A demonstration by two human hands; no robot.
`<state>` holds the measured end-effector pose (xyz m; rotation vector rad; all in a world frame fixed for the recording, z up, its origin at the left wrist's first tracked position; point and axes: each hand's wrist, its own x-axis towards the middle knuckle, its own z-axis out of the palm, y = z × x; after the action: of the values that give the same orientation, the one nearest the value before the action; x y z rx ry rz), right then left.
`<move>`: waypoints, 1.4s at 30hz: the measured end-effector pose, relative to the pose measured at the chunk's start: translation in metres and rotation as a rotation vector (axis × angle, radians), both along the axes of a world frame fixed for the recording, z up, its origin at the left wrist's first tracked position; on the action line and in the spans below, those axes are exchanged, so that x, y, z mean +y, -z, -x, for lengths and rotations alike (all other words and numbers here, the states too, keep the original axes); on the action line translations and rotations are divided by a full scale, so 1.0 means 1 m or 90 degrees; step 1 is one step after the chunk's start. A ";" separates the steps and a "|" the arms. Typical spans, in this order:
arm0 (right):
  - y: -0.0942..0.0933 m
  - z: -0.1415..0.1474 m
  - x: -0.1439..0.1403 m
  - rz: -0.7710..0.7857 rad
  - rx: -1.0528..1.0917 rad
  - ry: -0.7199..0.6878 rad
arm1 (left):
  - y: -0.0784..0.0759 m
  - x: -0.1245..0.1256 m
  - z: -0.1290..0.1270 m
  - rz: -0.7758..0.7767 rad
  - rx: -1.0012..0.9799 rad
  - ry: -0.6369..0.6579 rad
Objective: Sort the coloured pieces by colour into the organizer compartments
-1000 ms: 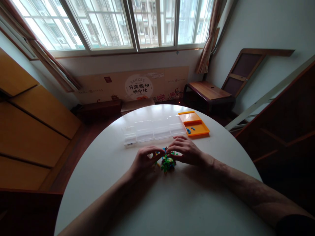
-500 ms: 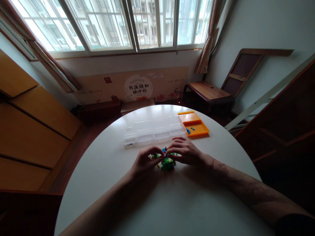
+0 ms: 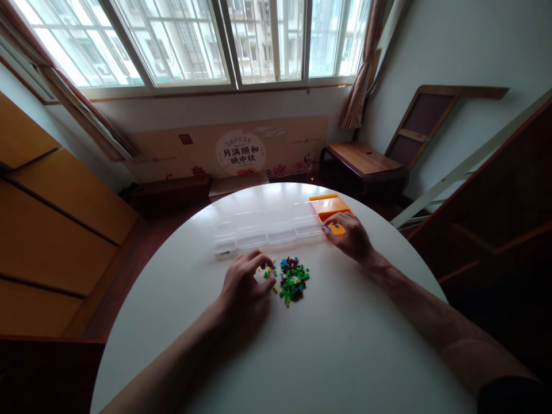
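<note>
On the white table lies a loose pile of small building bricks [image 3: 295, 279], mostly green with brown and blue among them. My left hand [image 3: 248, 277] rests just left of this pile, thumb and index finger curved and apart, with nothing seen between them. Beyond its fingertips are a few yellow and green bricks [image 3: 267, 272]. Farther off, my right hand [image 3: 350, 237] reaches over the left part of the orange case [image 3: 328, 204]. Its thumb and index finger are pinched around a small blue brick [image 3: 325, 227]. Other blue bits show under the fingers, partly hidden.
A clear plastic compartment box [image 3: 267, 230] stands across the far part of the round white table [image 3: 345, 345], touching or close to the orange case. Behind the table are a wooden stool [image 3: 364, 158] and a printed cardboard panel [image 3: 172, 149] under the window.
My right hand has moved from the pile up and right to the orange case. My left hand has drawn back slightly left, its fingers parting and leaving the pile in full view.
</note>
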<state>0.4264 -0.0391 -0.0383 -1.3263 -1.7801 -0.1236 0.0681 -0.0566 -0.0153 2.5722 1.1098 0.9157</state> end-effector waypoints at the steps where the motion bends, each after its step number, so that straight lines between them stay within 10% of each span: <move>1: 0.002 -0.004 0.002 0.013 0.012 0.023 | 0.001 0.000 0.000 0.003 0.008 -0.007; 27: 0.004 0.009 -0.001 0.052 0.030 0.026 | 0.003 0.008 -0.002 0.137 -0.033 -0.011; 35: -0.001 0.013 -0.004 0.030 0.031 0.013 | 0.002 0.007 -0.003 0.048 -0.007 -0.015; 42: -0.014 0.037 -0.018 0.001 -0.016 -0.100 | 0.009 0.010 0.000 0.095 -0.081 -0.018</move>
<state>0.3894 -0.0576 -0.0242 -1.1847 -1.8984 -0.0522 0.0683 -0.0465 -0.0241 2.3512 1.1361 0.9505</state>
